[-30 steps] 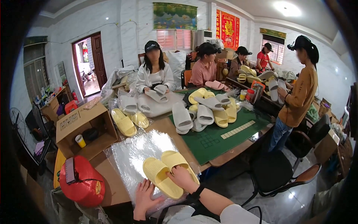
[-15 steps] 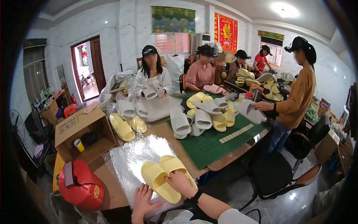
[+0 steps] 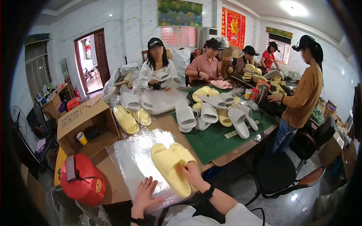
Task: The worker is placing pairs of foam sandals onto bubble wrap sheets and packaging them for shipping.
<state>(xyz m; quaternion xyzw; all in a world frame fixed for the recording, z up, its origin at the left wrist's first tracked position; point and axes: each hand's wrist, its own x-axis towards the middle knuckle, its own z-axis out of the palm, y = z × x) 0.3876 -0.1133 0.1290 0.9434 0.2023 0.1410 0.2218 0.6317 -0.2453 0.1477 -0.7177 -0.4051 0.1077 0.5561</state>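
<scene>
A pair of pale yellow slippers (image 3: 163,161) is in my right hand (image 3: 193,175), pressed side by side with the toe ends pointing away from me. My right fingers reach into the foot opening of the nearer slipper and grip it; the fingertips are hidden inside. Beneath the pair lies a stack of clear plastic bags (image 3: 130,160), shiny under the light. Resting on the near edge of that stack is my left hand (image 3: 145,194), its fingers spread, left of the slippers' heels.
A cardboard box (image 3: 67,140) stands open at the left, behind a red bundle (image 3: 83,182). Grey and yellow slippers (image 3: 209,113) are piled on a green mat (image 3: 203,150). Bagged slippers (image 3: 130,119) lie beyond. Several co-workers surround the table; a black chair (image 3: 275,171) stands at right.
My right hand has shifted the yellow slippers slightly right and drawn the two closer together. At right, a co-worker has let go of grey slippers, now on the mat. My left hand stays spread.
</scene>
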